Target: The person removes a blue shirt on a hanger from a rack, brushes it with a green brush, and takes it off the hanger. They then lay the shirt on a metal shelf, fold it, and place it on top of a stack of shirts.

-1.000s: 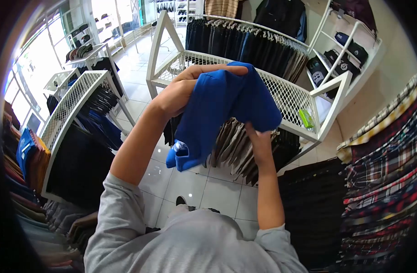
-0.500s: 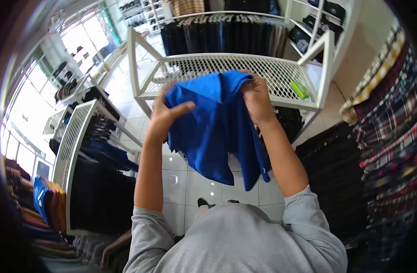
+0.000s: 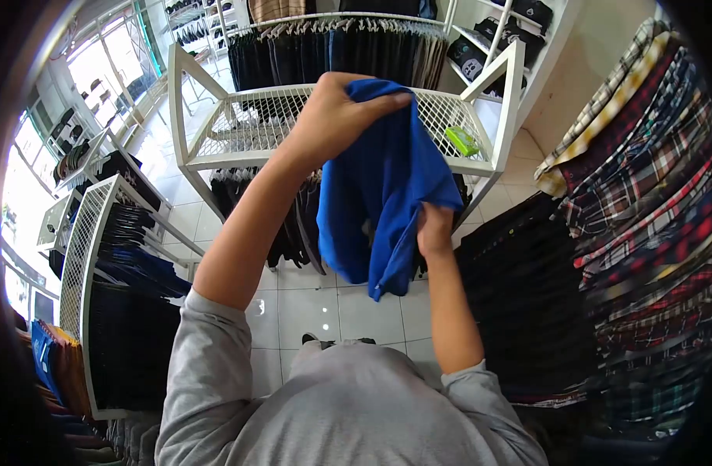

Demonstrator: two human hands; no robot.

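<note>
A blue cloth garment [image 3: 375, 186] hangs in loose folds in front of me; its exact kind does not show. My left hand [image 3: 340, 113] grips its top edge, with the thumb laid across the fabric and the fingers behind it. Lower down on the right, my right hand [image 3: 435, 228] is closed on a side fold, its fingers partly hidden by the cloth. The garment is held in the air, before the near edge of a white mesh-topped rack [image 3: 251, 159].
A bright green packet [image 3: 461, 141] lies on the rack's mesh top. Dark clothes [image 3: 294, 225] hang beneath it. Plaid shirts [image 3: 643, 210] and dark trousers [image 3: 527, 303] hang at my right. Another mesh-topped rack [image 3: 88, 272] stands left. Tiled floor [image 3: 297, 311] lies below.
My left hand has moved right and up to the garment's top edge. My right hand has dropped to a lower fold. The cloth now hangs narrower, and the view has shifted slightly right.
</note>
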